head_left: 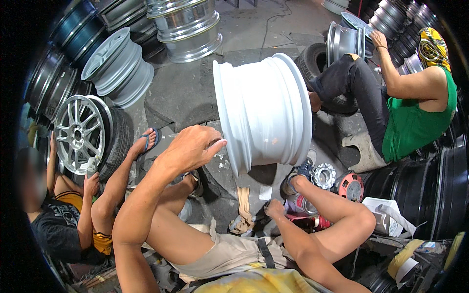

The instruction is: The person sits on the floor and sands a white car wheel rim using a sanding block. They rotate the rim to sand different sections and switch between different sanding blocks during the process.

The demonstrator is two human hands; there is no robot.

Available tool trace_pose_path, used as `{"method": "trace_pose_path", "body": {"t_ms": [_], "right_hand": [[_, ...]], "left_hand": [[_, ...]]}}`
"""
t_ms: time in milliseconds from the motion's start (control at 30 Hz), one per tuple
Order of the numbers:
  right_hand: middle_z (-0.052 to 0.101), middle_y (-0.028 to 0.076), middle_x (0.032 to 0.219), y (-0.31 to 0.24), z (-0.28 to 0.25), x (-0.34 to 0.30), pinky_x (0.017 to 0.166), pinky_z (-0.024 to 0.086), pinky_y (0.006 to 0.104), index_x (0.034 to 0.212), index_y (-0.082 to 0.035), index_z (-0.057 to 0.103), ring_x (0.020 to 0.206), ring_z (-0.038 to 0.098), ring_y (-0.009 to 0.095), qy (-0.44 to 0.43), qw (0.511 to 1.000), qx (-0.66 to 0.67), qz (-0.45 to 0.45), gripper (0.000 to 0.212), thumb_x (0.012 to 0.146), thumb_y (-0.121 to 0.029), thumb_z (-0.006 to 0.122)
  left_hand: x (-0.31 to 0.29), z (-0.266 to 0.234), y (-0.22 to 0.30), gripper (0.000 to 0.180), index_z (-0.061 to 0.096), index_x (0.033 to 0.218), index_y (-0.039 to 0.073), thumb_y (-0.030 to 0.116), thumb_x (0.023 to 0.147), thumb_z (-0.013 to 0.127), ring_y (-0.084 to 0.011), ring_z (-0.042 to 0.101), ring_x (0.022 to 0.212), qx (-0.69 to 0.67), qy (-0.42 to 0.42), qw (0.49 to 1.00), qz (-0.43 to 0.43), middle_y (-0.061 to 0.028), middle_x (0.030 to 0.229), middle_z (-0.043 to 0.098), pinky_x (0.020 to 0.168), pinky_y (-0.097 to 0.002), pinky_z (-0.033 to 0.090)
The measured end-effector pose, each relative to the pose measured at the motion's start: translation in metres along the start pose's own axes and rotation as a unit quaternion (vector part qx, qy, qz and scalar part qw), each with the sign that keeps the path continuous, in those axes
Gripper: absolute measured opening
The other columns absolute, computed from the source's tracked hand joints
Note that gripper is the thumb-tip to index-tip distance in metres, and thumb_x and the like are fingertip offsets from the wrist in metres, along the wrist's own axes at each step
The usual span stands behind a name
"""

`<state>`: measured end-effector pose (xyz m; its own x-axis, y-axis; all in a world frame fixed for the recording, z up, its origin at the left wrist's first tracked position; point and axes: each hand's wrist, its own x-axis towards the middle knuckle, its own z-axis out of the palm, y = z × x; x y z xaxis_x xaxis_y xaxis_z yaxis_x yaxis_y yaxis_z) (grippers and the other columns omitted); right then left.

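The left hand (191, 146) is raised with fingers loosely spread, fingertips touching the near rim of a white wheel (264, 110) that stands on edge in the middle of the concrete floor (185, 93). The right hand (274, 209) hangs low just below the wheel, curled above a red can (307, 222); whether it grips anything cannot be told. A strip of cloth (243, 210) lies just left of it.

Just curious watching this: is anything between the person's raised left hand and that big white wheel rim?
Nothing visible. The left hand reaches straight to the white wheel rim, its fingers at the rim's near edge. Whether they actually touch it cannot be told. The right hand is low, by a strip of cloth.
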<state>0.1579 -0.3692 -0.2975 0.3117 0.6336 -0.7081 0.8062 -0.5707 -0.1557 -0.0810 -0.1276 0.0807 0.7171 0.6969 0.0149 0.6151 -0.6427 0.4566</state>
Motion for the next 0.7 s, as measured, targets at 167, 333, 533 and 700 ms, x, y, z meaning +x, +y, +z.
{"method": "trace_pose_path", "body": {"t_ms": [167, 333, 533, 700], "right_hand": [[0.073, 0.02, 0.115, 0.003, 0.006, 0.004, 0.093, 0.058, 0.045, 0.107, -0.004, 0.077, 0.109, 0.071, 0.036, -0.013, 1.0, 0.017, 0.002, 0.033, 0.081, -0.024, 0.074], [0.073, 0.023, 0.111, 0.004, 0.014, 0.003, 0.092, 0.057, 0.0484, 0.103, -0.003, 0.077, 0.109, 0.07, 0.039, -0.004, 1.0, -0.015, -0.022, 0.027, 0.08, -0.015, 0.07], [0.072, 0.027, 0.109, 0.016, 0.015, 0.02, 0.091, 0.057, 0.0496, 0.102, -0.002, 0.075, 0.108, 0.07, 0.041, 0.025, 0.999, 0.029, -0.006, 0.025, 0.08, -0.012, 0.07], [0.073, 0.024, 0.108, 0.03, -0.008, 0.018, 0.092, 0.057, 0.0476, 0.101, -0.002, 0.075, 0.106, 0.07, 0.04, 0.038, 0.996, 0.076, 0.014, 0.026, 0.079, -0.014, 0.069]], "left_hand": [[0.003, -0.001, 0.003, 0.029, 0.074, 0.095, -0.001, 0.026, 0.097, 0.063, -0.041, 0.069, 0.088, -0.006, -0.002, 1.0, -0.004, -0.0211, 0.091, 0.072, 0.082, -0.0483, 0.054], [0.006, 0.002, -0.001, 0.027, 0.073, 0.092, -0.002, 0.023, 0.097, 0.064, -0.0418, 0.068, 0.08, 0.006, -0.007, 1.0, 0.003, -0.0227, 0.084, 0.07, 0.076, -0.0484, 0.052], [-0.004, -0.002, 0.005, 0.032, 0.074, 0.102, -0.002, 0.026, 0.098, 0.061, -0.0411, 0.07, 0.083, 0.0, -0.101, 0.992, -0.073, -0.0227, 0.088, 0.072, 0.078, -0.0437, 0.054], [-0.012, 0.003, -0.013, 0.036, 0.074, 0.115, 0.007, 0.036, 0.098, 0.063, -0.0388, 0.072, 0.094, 0.06, -0.192, 0.967, -0.159, -0.0189, 0.096, 0.075, 0.084, -0.0458, 0.057]]}}
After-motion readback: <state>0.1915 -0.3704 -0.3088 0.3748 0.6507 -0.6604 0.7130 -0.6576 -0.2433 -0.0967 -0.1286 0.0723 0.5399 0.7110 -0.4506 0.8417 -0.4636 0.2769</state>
